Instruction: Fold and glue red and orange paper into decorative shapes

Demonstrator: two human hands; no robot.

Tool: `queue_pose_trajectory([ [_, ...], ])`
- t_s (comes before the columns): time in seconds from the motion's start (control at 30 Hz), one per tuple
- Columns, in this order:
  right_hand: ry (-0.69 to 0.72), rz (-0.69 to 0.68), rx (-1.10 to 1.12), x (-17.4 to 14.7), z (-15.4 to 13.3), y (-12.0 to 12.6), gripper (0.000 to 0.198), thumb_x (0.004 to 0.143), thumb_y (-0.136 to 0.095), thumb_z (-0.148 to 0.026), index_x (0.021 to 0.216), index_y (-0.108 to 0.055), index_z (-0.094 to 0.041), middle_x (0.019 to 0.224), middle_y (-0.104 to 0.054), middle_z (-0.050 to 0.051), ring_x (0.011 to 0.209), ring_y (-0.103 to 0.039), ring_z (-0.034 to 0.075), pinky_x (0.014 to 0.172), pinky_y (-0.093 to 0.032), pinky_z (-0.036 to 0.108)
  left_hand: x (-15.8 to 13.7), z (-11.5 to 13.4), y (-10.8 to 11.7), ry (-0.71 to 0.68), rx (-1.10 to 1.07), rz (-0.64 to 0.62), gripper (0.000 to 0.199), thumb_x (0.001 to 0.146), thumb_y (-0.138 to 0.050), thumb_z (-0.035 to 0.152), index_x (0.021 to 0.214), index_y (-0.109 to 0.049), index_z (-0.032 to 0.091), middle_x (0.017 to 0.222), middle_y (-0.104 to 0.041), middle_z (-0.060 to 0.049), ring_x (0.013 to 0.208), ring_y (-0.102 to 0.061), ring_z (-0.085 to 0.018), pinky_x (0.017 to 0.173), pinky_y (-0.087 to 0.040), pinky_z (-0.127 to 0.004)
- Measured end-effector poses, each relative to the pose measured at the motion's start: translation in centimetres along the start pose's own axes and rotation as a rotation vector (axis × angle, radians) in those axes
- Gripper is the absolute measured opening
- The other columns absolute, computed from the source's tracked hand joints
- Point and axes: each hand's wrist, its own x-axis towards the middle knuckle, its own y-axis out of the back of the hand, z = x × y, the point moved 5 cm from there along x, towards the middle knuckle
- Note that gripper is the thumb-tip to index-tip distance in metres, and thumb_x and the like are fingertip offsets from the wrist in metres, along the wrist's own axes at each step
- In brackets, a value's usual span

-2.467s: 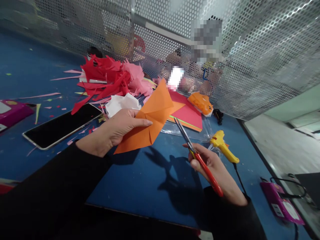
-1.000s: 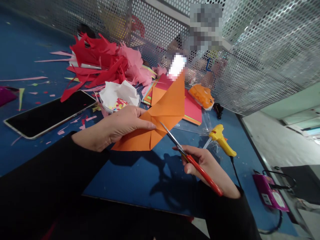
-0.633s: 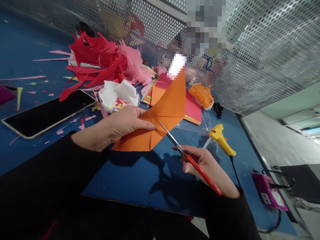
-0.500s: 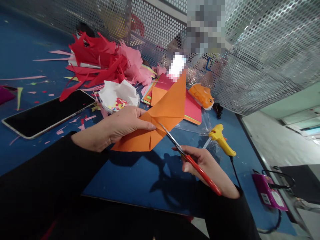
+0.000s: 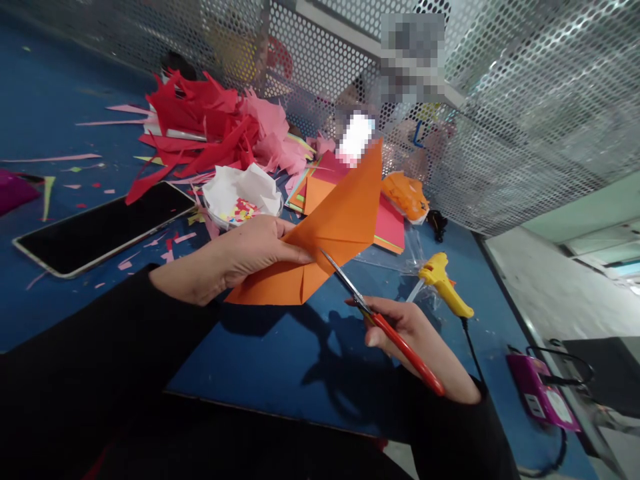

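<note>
An orange sheet of paper (image 5: 345,207), creased and folded, is pinched in my left hand (image 5: 250,250), thumb on top. Its upper right corner stands up tall, and the lower part hangs above the blue table. My right hand (image 5: 405,327) is wrapped round red-handled scissors (image 5: 400,343). The scissors' blades reach up and left onto the paper, their tips near my left thumb. How far the blades are apart is hard to make out. Some of my left fingers are hidden behind the paper.
A phone (image 5: 105,230) and a paper-lined bowl of scraps (image 5: 243,193) lie left. Behind are red paper pieces (image 5: 200,120) and coloured sheets (image 5: 393,227). A yellow glue gun (image 5: 445,283) and purple power box (image 5: 540,390) stand right. A perforated metal screen (image 5: 315,60) borders the back.
The paper's raised part has tilted slightly to the right, and a little more space shows around the crease by my thumb. My hands keep their grips; the whole view has shifted slightly.
</note>
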Motion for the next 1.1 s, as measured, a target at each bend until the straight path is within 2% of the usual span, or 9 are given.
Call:
queue_pose_trajectory([
  [0.13,-0.02,0.002,-0.009,0.1,0.2,-0.1,0.052,0.078,-0.072,-0.067,0.094,-0.07,-0.018,0.063,-0.037,-0.007,0.056,-0.025,0.008,0.051,-0.02,0.026,0.2,-0.2,-0.1,-0.014,-0.031,-0.051,0.018,0.056,-0.081,0.016,0.072,-0.075,0.022,0.078,-0.078,-0.002,0.071,-0.072,-0.023,0.062,-0.053,-0.029],
  [0.2,-0.025,0.002,-0.009,0.1,0.2,-0.1,0.05,0.079,-0.072,-0.066,0.094,-0.07,-0.018,0.063,-0.037,-0.007,0.055,-0.025,0.008,0.051,-0.02,0.026,0.3,-0.2,0.0,-0.023,-0.02,-0.052,0.02,0.054,-0.082,0.016,0.072,-0.075,0.021,0.077,-0.077,-0.002,0.069,-0.071,-0.022,0.059,-0.052,-0.028],
  [0.33,-0.012,0.002,-0.014,0.0,0.0,-0.1,0.048,0.08,-0.072,-0.065,0.09,-0.069,-0.018,0.063,-0.039,-0.007,0.055,-0.026,0.007,0.05,-0.02,0.025,0.6,-0.4,0.4,-0.08,0.004,-0.032,0.012,0.059,-0.082,0.021,0.065,-0.072,0.021,0.067,-0.074,0.0,0.064,-0.069,-0.019,0.058,-0.05,-0.026],
  [0.43,-0.015,0.006,-0.024,0.0,0.0,0.0,0.048,0.08,-0.072,-0.065,0.087,-0.068,-0.018,0.062,-0.035,-0.007,0.054,-0.025,0.007,0.05,-0.02,0.025,0.8,-0.6,0.6,-0.118,0.011,-0.05,0.013,0.061,-0.084,0.023,0.07,-0.074,0.022,0.071,-0.076,0.0,0.065,-0.07,-0.019,0.057,-0.05,-0.026],
  [0.57,-0.034,0.013,-0.021,-0.1,0.2,0.0,0.048,0.08,-0.072,-0.064,0.091,-0.07,-0.018,0.061,-0.036,-0.008,0.053,-0.024,0.007,0.05,-0.02,0.025,1.1,-0.8,0.6,-0.098,0.011,-0.03,0.009,0.067,-0.08,0.025,0.074,-0.077,0.021,0.076,-0.078,-0.002,0.066,-0.07,-0.018,0.055,-0.05,-0.025],
  [0.7,-0.065,0.015,-0.016,0.0,0.2,0.0,0.05,0.08,-0.071,-0.067,0.089,-0.07,-0.017,0.059,-0.036,-0.007,0.053,-0.026,0.008,0.049,-0.02,0.025,1.2,-0.2,0.8,-0.166,-0.006,0.046,0.012,0.063,-0.082,0.02,0.074,-0.077,0.021,0.077,-0.078,0.0,0.072,-0.071,-0.018,0.064,-0.055,-0.025],
  [0.87,-0.045,0.027,-0.046,0.1,-0.1,-0.1,0.053,0.077,-0.072,-0.069,0.086,-0.069,-0.017,0.061,-0.036,-0.007,0.054,-0.026,0.008,0.048,-0.019,0.025,1.8,-0.6,1.1,-0.198,-0.076,0.006,0.029,0.054,-0.089,0.025,0.081,-0.078,0.022,0.081,-0.079,0.0,0.076,-0.072,-0.02,0.069,-0.056,-0.028],
  [0.97,-0.061,0.023,-0.011,0.0,0.0,-0.2,0.054,0.076,-0.072,-0.069,0.086,-0.07,-0.016,0.058,-0.034,-0.007,0.054,-0.025,0.008,0.048,-0.02,0.025,2.1,-0.9,1.3,-0.203,-0.083,0.007,0.032,0.05,-0.091,0.025,0.079,-0.077,0.022,0.082,-0.079,0.0,0.074,-0.072,-0.019,0.069,-0.056,-0.027],
  [1.1,-0.05,0.033,-0.019,-0.1,0.1,-0.2,0.057,0.075,-0.072,-0.071,0.091,-0.07,-0.016,0.061,-0.036,-0.007,0.056,-0.025,0.009,0.05,-0.021,0.025,2.0,-1.0,1.1,-0.191,-0.109,-0.004,0.026,0.057,-0.087,0.025,0.08,-0.077,0.023,0.082,-0.079,0.0,0.078,-0.073,-0.021,0.072,-0.058,-0.032],
])
